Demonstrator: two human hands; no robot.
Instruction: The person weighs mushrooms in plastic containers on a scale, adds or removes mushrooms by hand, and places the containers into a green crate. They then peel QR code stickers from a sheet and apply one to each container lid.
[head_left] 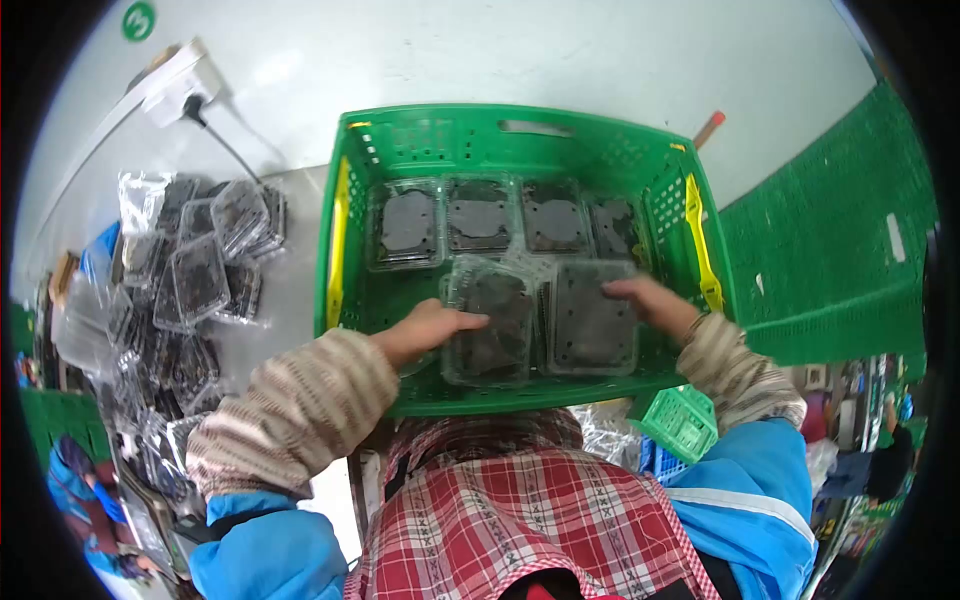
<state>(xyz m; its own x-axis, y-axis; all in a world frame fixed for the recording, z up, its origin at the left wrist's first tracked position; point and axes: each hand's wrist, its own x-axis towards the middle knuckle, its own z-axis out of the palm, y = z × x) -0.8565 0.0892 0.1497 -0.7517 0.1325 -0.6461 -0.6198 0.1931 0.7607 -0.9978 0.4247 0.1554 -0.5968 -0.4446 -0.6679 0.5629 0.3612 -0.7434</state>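
My left hand [432, 330] grips the left side of a clear plastic clamshell box [498, 325] with dark contents, its thumb over the lid. Beside it is a second clamshell box [592, 325], held at its right edge by my right hand [655, 302], which is slightly blurred. Both boxes are at the near side of a green plastic crate [520, 398]; whether they rest on the layer below cannot be made out. Along the crate's far side stands a row of similar boxes [480, 215]. My fingers under the boxes are hidden.
Many filled clamshell boxes [198, 280] lie heaped on the grey table [295, 225] at the left. Yellow handles [702, 240] line the crate's sides. A power strip [185, 85] with a plugged-in cord is behind. Small green baskets [680, 422] stand below right; other people appear at both edges.
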